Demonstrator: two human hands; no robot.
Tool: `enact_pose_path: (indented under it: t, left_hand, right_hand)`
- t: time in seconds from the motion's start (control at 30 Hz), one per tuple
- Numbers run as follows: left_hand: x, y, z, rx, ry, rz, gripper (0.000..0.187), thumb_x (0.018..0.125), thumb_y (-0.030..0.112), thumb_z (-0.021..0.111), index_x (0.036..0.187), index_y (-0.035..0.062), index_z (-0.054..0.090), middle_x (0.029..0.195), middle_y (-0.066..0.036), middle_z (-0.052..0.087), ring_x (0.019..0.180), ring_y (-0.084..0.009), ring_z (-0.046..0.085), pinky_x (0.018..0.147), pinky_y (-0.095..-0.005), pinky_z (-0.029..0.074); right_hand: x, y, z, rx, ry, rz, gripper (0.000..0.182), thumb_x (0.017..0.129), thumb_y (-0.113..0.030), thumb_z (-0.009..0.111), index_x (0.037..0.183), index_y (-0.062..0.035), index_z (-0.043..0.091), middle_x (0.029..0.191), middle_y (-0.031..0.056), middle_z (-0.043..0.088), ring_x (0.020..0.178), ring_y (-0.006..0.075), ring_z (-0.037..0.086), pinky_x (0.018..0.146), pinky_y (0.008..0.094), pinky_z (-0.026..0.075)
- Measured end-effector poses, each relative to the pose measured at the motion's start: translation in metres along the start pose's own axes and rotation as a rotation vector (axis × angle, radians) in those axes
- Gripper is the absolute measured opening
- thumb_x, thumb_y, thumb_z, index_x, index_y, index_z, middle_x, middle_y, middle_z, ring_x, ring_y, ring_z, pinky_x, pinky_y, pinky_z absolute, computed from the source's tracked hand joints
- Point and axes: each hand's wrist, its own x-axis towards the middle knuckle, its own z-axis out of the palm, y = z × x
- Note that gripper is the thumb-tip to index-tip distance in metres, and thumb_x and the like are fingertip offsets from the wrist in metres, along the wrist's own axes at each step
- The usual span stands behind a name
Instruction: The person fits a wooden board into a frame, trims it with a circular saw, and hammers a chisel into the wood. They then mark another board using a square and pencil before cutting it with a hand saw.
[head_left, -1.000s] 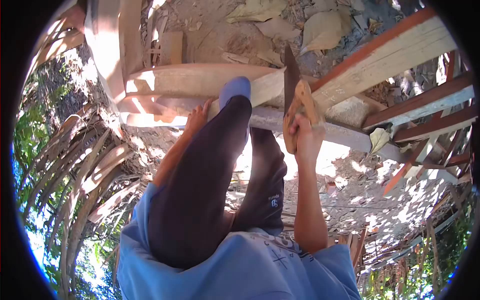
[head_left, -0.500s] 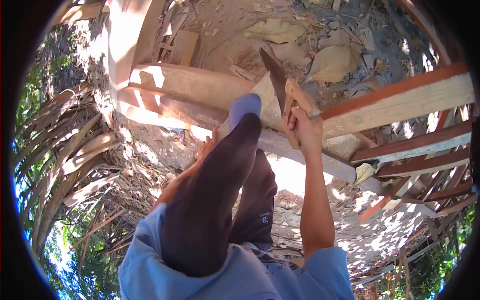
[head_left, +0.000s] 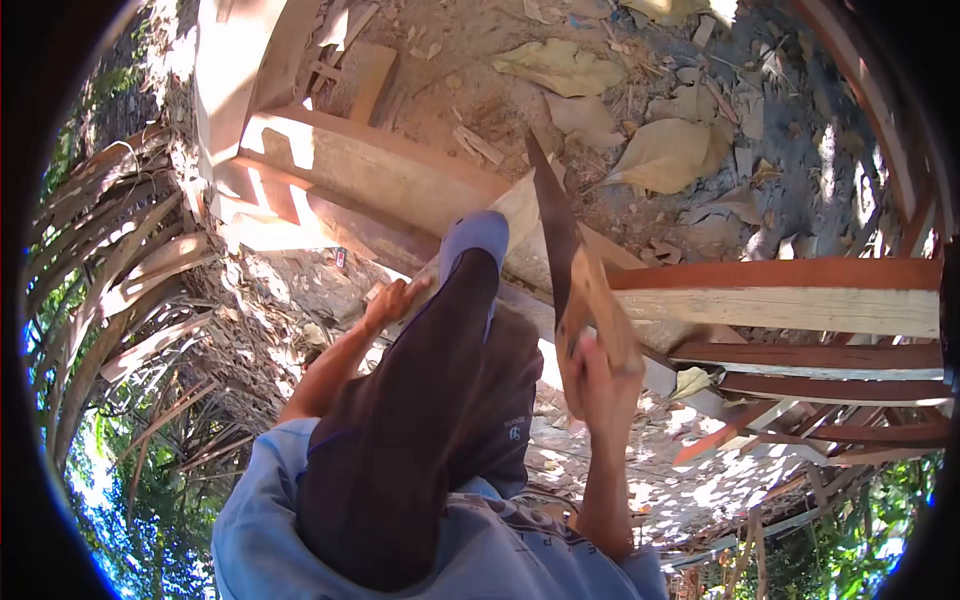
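My right hand point(head_left: 600, 375) is closed around the wooden handle point(head_left: 603, 310) of a handsaw. Its dark blade point(head_left: 553, 215) points away from me and lies along the right side of a pale board point(head_left: 522, 212). A foot in a bluish-purple shoe point(head_left: 476, 236) presses on that board, just left of the blade. Beyond the raised leg point(head_left: 410, 400), my left hand point(head_left: 392, 303) grips the board's near end. The leg and foot hide the board's middle, and I cannot make out the cut line.
Long beams point(head_left: 390, 165) run beneath the board. To the right, reddish-edged planks point(head_left: 780, 295) stick out over the ground. Large dry leaves point(head_left: 672, 157) and wood scraps litter the dirt ahead. Dried palm fronds point(head_left: 130, 270) stand at the left, and a small red object point(head_left: 340, 257) lies near the beam.
My right hand has drawn the saw back toward my body, its handle now lower in view. My left hand shows more clearly beside the leg. The whole view has shifted slightly.
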Motion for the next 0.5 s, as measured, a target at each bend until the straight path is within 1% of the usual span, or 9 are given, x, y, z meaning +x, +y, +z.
enact_pose_path:
  t: [0.07, 0.13, 0.2, 0.23, 0.3, 0.4, 0.43, 0.5]
  left_hand:
    - [0.002, 0.001, 0.001, -0.006, -0.011, 0.006, 0.089, 0.091, 0.076, 0.040, 0.116, -0.0063, 0.064, 0.118, -0.035, 0.062, 0.120, -0.0462, 0.057, 0.099, -0.0506, 0.042]
    - [0.001, 0.000, 0.003, -0.009, -0.023, 0.016, 0.089, 0.091, 0.076, 0.040, 0.116, -0.0061, 0.064, 0.118, -0.035, 0.062, 0.120, -0.0461, 0.057, 0.100, -0.0506, 0.042]
    - [0.002, -0.001, 0.003, -0.009, -0.026, 0.022, 0.089, 0.092, 0.076, 0.040, 0.116, -0.0060, 0.064, 0.118, -0.035, 0.062, 0.120, -0.0460, 0.057, 0.100, -0.0505, 0.042]
    - [0.003, 0.003, 0.000, -0.011, -0.021, 0.025, 0.089, 0.092, 0.076, 0.040, 0.116, -0.0059, 0.064, 0.118, -0.035, 0.062, 0.120, -0.0459, 0.057, 0.100, -0.0505, 0.042]
    - [0.004, -0.002, 0.000, -0.012, -0.015, 0.031, 0.089, 0.092, 0.076, 0.040, 0.116, -0.0057, 0.064, 0.118, -0.034, 0.062, 0.120, -0.0458, 0.057, 0.100, -0.0504, 0.042]
    - [-0.001, 0.001, 0.000, -0.024, -0.006, 0.042, 0.088, 0.092, 0.075, 0.039, 0.117, -0.0055, 0.064, 0.118, -0.034, 0.062, 0.120, -0.0457, 0.057, 0.100, -0.0503, 0.042]
    - [-0.003, 0.003, -0.002, -0.021, -0.009, 0.045, 0.088, 0.092, 0.075, 0.039, 0.117, -0.0054, 0.064, 0.118, -0.034, 0.062, 0.120, -0.0456, 0.057, 0.100, -0.0503, 0.042]
    - [0.000, 0.002, -0.002, -0.023, -0.022, 0.049, 0.088, 0.092, 0.075, 0.039, 0.117, -0.0053, 0.064, 0.118, -0.034, 0.062, 0.120, -0.0455, 0.057, 0.100, -0.0502, 0.042]
  right_hand:
    - [-0.046, 0.000, -0.032, -0.250, 0.026, -0.194, 0.023, 0.091, -0.017, 0.066, 0.106, -0.0001, 0.066, 0.069, 0.0007, 0.058, 0.057, 0.0072, 0.052, 0.050, 0.0246, 0.040]
    - [-0.091, -0.027, -0.050, 0.029, 0.082, 0.316, 0.034, 0.087, -0.014, 0.066, 0.114, 0.0050, 0.064, 0.074, 0.0051, 0.061, 0.059, 0.0094, 0.055, 0.052, 0.0270, 0.044]
    - [-0.072, -0.017, -0.045, -0.147, 0.038, 0.069, 0.038, 0.086, -0.014, 0.066, 0.118, 0.0069, 0.062, 0.077, 0.0074, 0.063, 0.061, 0.0120, 0.058, 0.055, 0.0296, 0.047]
    - [-0.043, -0.002, -0.033, -0.222, 0.015, -0.078, 0.041, 0.085, -0.013, 0.066, 0.120, 0.0079, 0.061, 0.078, 0.0085, 0.064, 0.062, 0.0133, 0.060, 0.056, 0.0308, 0.049]
    - [0.066, 0.036, 0.032, -0.411, 0.093, -0.471, 0.028, 0.094, -0.021, 0.062, 0.115, -0.0043, 0.067, 0.103, 0.0173, 0.072, 0.094, 0.0294, 0.070, 0.083, 0.0385, 0.054]
    - [0.187, 0.069, 0.081, -0.569, -0.179, -0.152, 0.016, 0.089, -0.017, 0.065, 0.101, -0.0063, 0.064, 0.090, 0.0164, 0.068, 0.081, 0.0313, 0.068, 0.068, 0.0415, 0.054]
    - [0.188, 0.068, 0.083, -0.442, -0.174, -0.160, 0.018, 0.089, -0.016, 0.065, 0.104, -0.0064, 0.065, 0.090, 0.0169, 0.067, 0.080, 0.0316, 0.068, 0.066, 0.0421, 0.054]
    - [0.144, 0.070, 0.064, -0.302, -0.069, -0.242, 0.023, 0.089, -0.015, 0.066, 0.109, -0.0051, 0.065, 0.092, 0.0183, 0.068, 0.079, 0.0316, 0.068, 0.065, 0.0412, 0.054]
